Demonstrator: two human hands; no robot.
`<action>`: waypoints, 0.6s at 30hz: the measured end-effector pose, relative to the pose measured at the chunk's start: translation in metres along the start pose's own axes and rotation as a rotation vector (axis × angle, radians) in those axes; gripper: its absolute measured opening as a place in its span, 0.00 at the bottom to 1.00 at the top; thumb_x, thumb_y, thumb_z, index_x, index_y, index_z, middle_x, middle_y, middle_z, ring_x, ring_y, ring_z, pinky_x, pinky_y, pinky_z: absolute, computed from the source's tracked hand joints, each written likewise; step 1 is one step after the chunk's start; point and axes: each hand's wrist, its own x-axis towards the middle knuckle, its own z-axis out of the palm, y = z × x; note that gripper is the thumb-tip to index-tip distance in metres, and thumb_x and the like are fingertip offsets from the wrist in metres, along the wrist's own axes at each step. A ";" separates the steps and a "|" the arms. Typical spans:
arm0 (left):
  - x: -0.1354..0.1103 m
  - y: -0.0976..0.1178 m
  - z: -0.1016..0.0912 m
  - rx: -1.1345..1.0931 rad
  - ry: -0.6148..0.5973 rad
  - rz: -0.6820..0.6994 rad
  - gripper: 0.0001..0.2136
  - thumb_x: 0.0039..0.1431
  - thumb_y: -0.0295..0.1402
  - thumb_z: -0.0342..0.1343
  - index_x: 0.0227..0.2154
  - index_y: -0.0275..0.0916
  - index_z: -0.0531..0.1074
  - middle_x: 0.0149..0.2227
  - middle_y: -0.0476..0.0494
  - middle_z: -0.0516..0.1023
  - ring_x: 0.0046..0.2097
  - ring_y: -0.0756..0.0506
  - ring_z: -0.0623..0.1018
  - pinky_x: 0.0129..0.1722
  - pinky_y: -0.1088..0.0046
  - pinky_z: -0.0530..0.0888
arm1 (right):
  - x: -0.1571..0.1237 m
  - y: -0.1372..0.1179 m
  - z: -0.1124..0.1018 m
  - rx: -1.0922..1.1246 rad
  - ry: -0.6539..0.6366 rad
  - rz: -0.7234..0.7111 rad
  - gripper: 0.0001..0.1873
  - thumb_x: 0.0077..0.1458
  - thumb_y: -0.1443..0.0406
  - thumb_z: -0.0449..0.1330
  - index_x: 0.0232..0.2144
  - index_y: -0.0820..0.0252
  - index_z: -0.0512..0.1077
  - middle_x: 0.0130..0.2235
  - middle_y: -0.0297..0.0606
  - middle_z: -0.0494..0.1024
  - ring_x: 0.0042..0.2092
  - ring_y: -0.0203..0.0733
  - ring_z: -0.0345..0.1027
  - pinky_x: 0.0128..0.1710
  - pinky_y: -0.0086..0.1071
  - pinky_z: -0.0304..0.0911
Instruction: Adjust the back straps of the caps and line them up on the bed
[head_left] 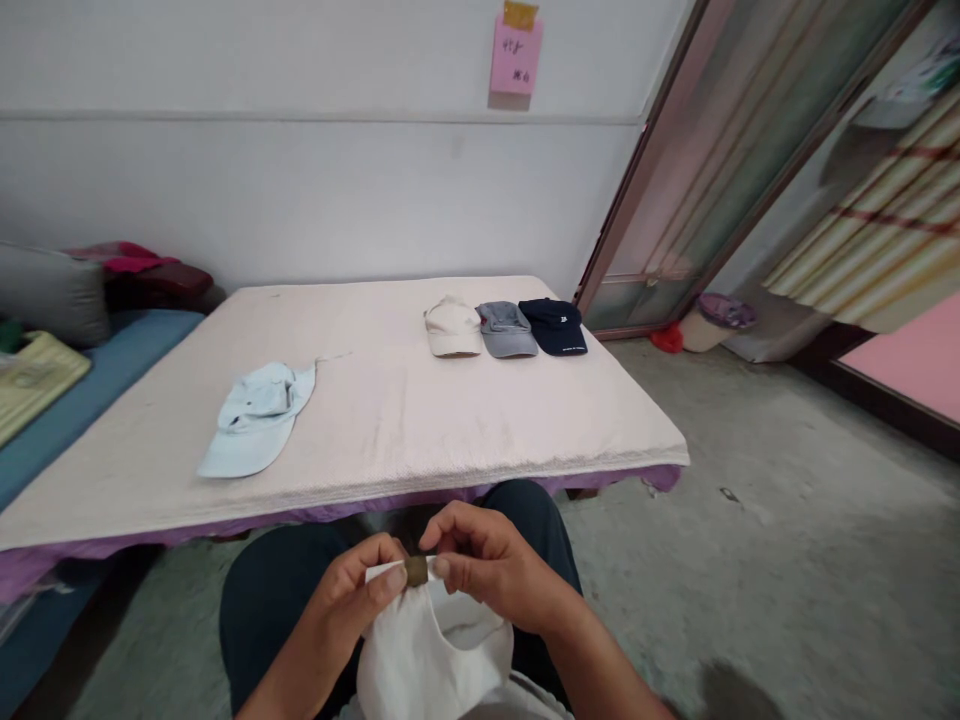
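A white cap rests over my lap, with the opening above its back strap facing up. Its strap carries a brown-gold buckle. My left hand pinches the strap just left of the buckle, thumb on top. On the other side, my right hand grips the strap's end between thumb and fingers, close to the buckle. On the table lie a light blue cap at the left and, side by side at the back right, a cream cap, a grey cap and a navy cap.
The low table has a pale cloth over a purple one. A blue bench with a grey cushion stands left. A pink note hangs on the wall. Right are a sliding door and a bin.
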 end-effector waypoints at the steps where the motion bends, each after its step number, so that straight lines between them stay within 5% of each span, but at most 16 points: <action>1: 0.000 0.001 0.001 0.008 -0.007 -0.003 0.12 0.59 0.39 0.52 0.26 0.38 0.62 0.24 0.53 0.58 0.26 0.52 0.55 0.25 0.75 0.53 | 0.000 0.000 0.001 0.008 -0.009 -0.004 0.12 0.51 0.61 0.64 0.36 0.63 0.71 0.23 0.28 0.67 0.22 0.27 0.52 0.21 0.22 0.48; 11: -0.001 0.003 0.004 -0.037 0.030 0.000 0.11 0.61 0.38 0.50 0.26 0.37 0.63 0.24 0.52 0.59 0.26 0.52 0.57 0.26 0.74 0.54 | 0.005 0.002 -0.001 0.075 -0.002 -0.002 0.12 0.52 0.61 0.63 0.35 0.63 0.70 0.22 0.28 0.68 0.19 0.26 0.52 0.18 0.22 0.47; 18: -0.002 0.007 0.005 -0.011 0.036 -0.032 0.11 0.58 0.39 0.55 0.28 0.37 0.66 0.23 0.53 0.60 0.25 0.53 0.57 0.25 0.76 0.54 | 0.003 -0.008 0.007 -0.063 0.008 -0.033 0.08 0.53 0.64 0.62 0.35 0.62 0.70 0.27 0.30 0.67 0.27 0.30 0.57 0.27 0.25 0.54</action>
